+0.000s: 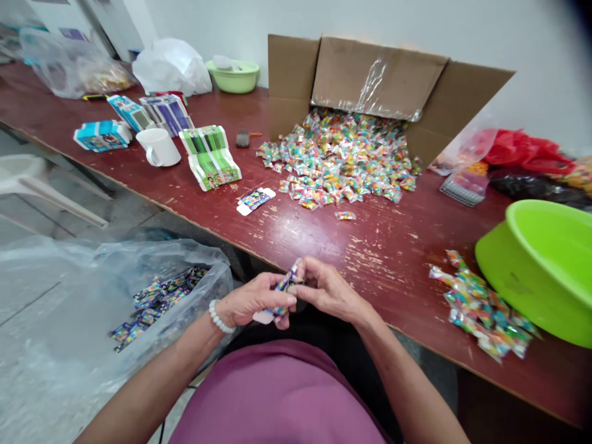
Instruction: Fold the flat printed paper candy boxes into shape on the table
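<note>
Just off the table's front edge, my left hand (259, 300) is closed around a small printed candy box (280, 296) in blue and purple, its white flap sticking out at the lower end. My right hand (325, 285) pinches at the upper end of the same box, where the fingers partly hide the opening. Whether a candy packet is inside, I cannot tell. A similar flattened box (256, 200) lies on the table ahead of my hands. Near it is a single wrapped candy packet (345, 216), in front of a large heap of candy packets (346, 157).
The heap spills from a tipped cardboard carton (379, 74). At right stand a green basin (518, 265) and a smaller candy pile (485, 308). Left are a white mug (158, 148), bundled flat boxes (211, 157) and a plastic bag (185, 333) of boxes below the table edge.
</note>
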{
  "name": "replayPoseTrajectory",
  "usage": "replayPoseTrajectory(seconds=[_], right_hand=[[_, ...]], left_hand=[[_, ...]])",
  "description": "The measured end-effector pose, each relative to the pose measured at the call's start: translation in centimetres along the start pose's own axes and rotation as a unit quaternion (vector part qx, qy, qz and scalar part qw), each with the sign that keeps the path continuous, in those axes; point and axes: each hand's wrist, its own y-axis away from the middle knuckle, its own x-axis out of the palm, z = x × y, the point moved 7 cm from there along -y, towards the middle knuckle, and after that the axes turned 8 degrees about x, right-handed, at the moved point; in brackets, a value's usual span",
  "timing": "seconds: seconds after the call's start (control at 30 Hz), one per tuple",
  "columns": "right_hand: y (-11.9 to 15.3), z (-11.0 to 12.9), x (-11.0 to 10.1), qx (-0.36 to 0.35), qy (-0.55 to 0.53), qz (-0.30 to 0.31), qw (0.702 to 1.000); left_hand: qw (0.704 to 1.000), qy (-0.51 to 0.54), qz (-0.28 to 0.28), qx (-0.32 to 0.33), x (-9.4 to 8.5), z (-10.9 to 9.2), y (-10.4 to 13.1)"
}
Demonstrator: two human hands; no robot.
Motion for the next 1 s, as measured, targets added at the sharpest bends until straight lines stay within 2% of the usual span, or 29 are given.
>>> replayPoseTrajectory(seconds=[0.1, 0.13, 0.17, 0.3, 0.4, 0.47, 0.6, 0.7, 0.8, 0.9, 1.0], right_hand=[[-0.3, 0.5, -1.8, -0.039, 0.043, -0.179, 0.982], [-0.3, 0.4, -2.1, -0.035, 0.054, -0.221, 0.973], [-0.5, 0.2, -2.2, -0.024, 0.047, -0.238, 0.97], [-1.1, -1.4, -1.6, 0.029, -0.072, -0.189, 0.979], [-0.7, -1.4, -2.3, 0.022, -0.06, -0.225, 0.972], [-0.6, -1.4, -2.3, 0.023, -0.041, -0.225, 0.973], [-0.7, -1.9, -1.7, 0.025, -0.163, -0.229, 0.959], [-0.6, -2.0, -1.0, -0.004, -0.23, -0.239, 0.943], [-0.2, -2.0, -0.9, -0.025, -0.225, -0.246, 0.942], [-0.1, -2.3, -1.4, -0.004, -0.204, -0.235, 0.95], [-0.3, -2.5, -1.7, 0.021, -0.193, -0.185, 0.963]], left_hand=[[0.995, 0.011, -0.089, 0.034, -0.8, -0.5, -0.4], [0.992, 0.006, -0.118, 0.053, -1.1, -0.7, -0.6], [0.988, 0.001, -0.141, 0.069, -1.3, -0.8, -0.7], [0.98, -0.036, -0.168, 0.102, -1.3, -0.9, -1.1], [0.96, -0.106, -0.197, 0.166, -1.4, -1.9, -0.8], [0.943, -0.121, -0.23, 0.207, -1.4, -2.6, -0.3], [0.927, -0.081, -0.275, 0.242, -0.9, -2.9, 0.6], [0.928, -0.057, -0.277, 0.245, -0.3, -2.8, 0.6], [0.936, -0.047, -0.259, 0.236, -0.1, -2.7, 0.4], [0.948, -0.043, -0.234, 0.212, -0.2, -2.6, 0.2], [0.956, -0.04, -0.222, 0.19, -0.3, -2.7, 0.2]])
